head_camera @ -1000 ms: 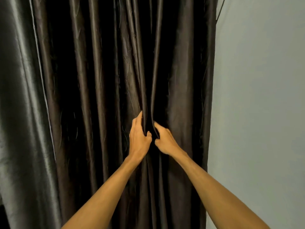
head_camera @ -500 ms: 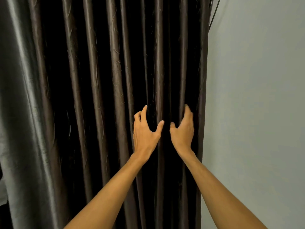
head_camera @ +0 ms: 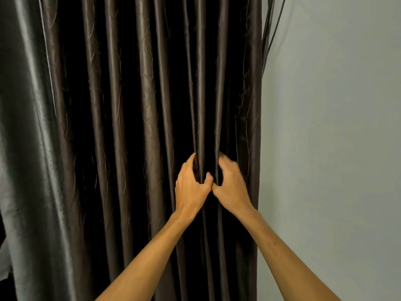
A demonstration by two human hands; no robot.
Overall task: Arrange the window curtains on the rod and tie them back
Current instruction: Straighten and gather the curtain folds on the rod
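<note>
Brown curtain point(head_camera: 149, 127) pleats pinched by left hand point(head_camera: 191, 190) and right hand point(head_camera: 231, 187), fingers point(head_camera: 190, 161) curled

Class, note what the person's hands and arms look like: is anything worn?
The left hand and right hand are bare, ungloved, with no watch or band at the wrists. The left forearm and right forearm are bare too; no sleeve is in view.

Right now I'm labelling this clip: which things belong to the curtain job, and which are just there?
Job: brown pleated curtain; left hand and right hand, both gripping its folds; grey curtain panel, untouched.
Just there: thin dark cords; pale wall.
</note>
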